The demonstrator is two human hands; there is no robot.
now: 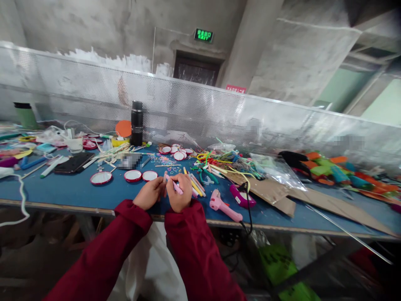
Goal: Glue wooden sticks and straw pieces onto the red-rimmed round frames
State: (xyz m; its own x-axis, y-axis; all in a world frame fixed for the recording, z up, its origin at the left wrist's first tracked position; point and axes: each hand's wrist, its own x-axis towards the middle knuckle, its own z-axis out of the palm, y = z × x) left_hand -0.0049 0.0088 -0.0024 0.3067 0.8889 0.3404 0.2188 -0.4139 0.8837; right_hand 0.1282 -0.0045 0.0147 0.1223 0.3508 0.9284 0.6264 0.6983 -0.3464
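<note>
Holds a pink pen (pixel 177 187) snugly in the right hand (pixel 182 197), above the blue table (pixel 79 190) near its front edge. Looks slim, straight, pale and slanting, partly hidden. Cannot tell the grip of the left hand (pixel 148 194), just beside.

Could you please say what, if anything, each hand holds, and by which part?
The right hand holds a pink marker, apparently around its middle; whether the left hand holds anything is hidden.

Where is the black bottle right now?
In the head view, left of centre, the black bottle stands upright before the perforated panel, just right of the orange disc.
</note>
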